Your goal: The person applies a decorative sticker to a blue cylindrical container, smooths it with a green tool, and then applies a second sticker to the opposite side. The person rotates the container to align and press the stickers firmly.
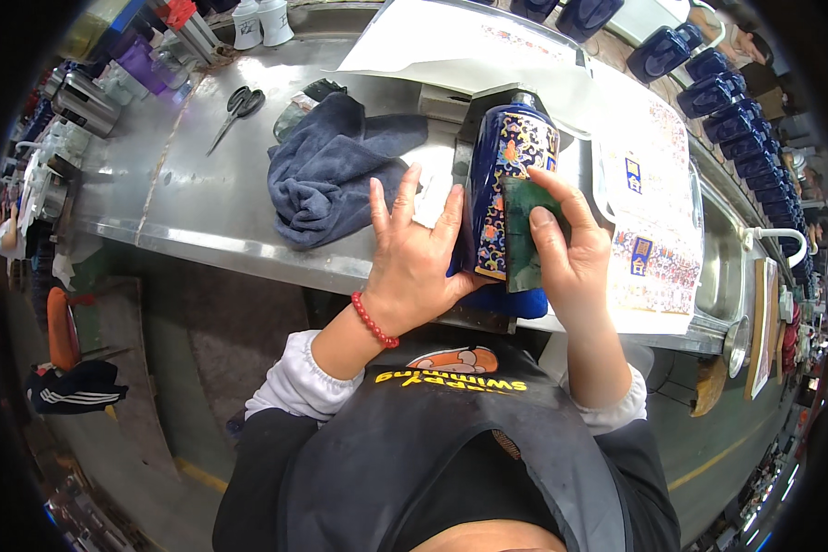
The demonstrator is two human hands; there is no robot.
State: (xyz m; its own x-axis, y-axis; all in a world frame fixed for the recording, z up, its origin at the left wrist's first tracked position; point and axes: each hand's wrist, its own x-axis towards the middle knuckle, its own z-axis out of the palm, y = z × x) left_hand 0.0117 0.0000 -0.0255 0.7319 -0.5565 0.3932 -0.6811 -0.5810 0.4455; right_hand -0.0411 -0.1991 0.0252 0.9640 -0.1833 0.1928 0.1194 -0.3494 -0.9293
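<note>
A dark blue bottle (477,175) with a floral patterned panel lies on its side in a dark holder (503,97), neck pointing away from me. My left hand (416,253), with a red bead bracelet on the wrist, has its fingers spread. Its thumb reaches the bottle's near end, and whether it presses there is hard to see. Between the thumb and fingers of my right hand (575,244) is a flat dark green scraper-like piece (522,248), held against the right side of the patterned panel. That piece covers part of the pattern.
A grey-blue cloth (327,179) is bunched on the metal table (193,184), with black scissors (239,110) farther left. Printed floral sheets (649,212) lie to the right, beside a sink (719,244) with a white tap (787,237). Several blue bottles (741,124) line the far right.
</note>
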